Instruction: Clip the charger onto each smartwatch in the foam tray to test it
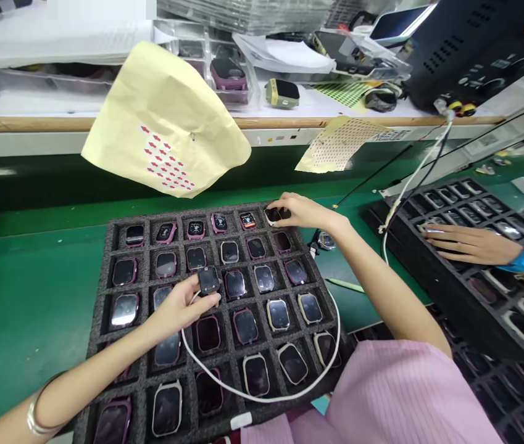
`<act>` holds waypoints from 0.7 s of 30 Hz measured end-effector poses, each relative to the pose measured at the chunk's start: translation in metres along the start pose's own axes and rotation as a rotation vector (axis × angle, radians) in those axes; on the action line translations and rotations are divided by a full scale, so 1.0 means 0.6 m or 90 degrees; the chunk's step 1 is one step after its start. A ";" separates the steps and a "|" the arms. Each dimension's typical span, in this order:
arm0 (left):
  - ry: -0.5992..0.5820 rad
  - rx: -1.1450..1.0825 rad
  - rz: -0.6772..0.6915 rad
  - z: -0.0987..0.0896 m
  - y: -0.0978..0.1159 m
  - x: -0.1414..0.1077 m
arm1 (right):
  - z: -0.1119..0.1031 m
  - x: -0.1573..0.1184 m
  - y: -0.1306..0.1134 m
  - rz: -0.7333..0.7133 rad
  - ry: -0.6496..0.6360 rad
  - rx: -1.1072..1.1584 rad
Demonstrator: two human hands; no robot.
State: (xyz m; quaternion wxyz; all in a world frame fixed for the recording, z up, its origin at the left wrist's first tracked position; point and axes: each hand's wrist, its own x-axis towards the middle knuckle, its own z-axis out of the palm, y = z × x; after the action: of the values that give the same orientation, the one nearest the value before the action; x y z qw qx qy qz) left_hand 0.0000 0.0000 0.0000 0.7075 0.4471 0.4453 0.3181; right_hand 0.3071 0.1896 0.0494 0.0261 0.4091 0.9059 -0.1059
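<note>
We see one green table [21, 296], and on it one grey foam tray [103, 277] whose near edge is cut off; its back row has six compartments with a watch at each, and one compartment farther forward is mostly hidden by our left forearm. Two more trays, an upper one [428, 277] and a lower one [468, 370], stand at the right, both running out of view, their many watches too crowded for us to count. One black box [465, 55] is cut off at the top right. Two yellow sheets [173, 111] hang from the shelf edge, the larger bearing red arrows. Of our two hands, the left hand [187, 302] pinches one small dark square device [208, 280] above the tray's middle; the right hand [305, 211] has its fingers on a pale-framed watch [272, 214] in the back right corner, though we cannot tell whether it grips it. A co-worker's hand [479, 243] lies over the upper tray. One white cable [262, 399] loops from our left hand across the tray; one green pen [345, 285] lies beside it.
</note>
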 end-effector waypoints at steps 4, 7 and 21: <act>-0.040 0.015 -0.012 -0.006 0.003 -0.001 | -0.002 0.002 -0.009 0.008 0.068 0.036; -0.072 0.016 -0.021 -0.009 0.013 -0.002 | -0.019 -0.008 -0.061 -0.027 0.133 0.119; -0.007 -0.021 0.020 -0.008 0.004 0.004 | 0.068 -0.010 -0.302 -0.210 0.119 0.191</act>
State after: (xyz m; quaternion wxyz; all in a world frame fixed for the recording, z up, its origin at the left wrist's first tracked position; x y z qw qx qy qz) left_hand -0.0037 0.0046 0.0005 0.7121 0.4439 0.4289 0.3346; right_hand 0.1740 0.0596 0.0412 -0.1364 0.2630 0.9331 -0.2037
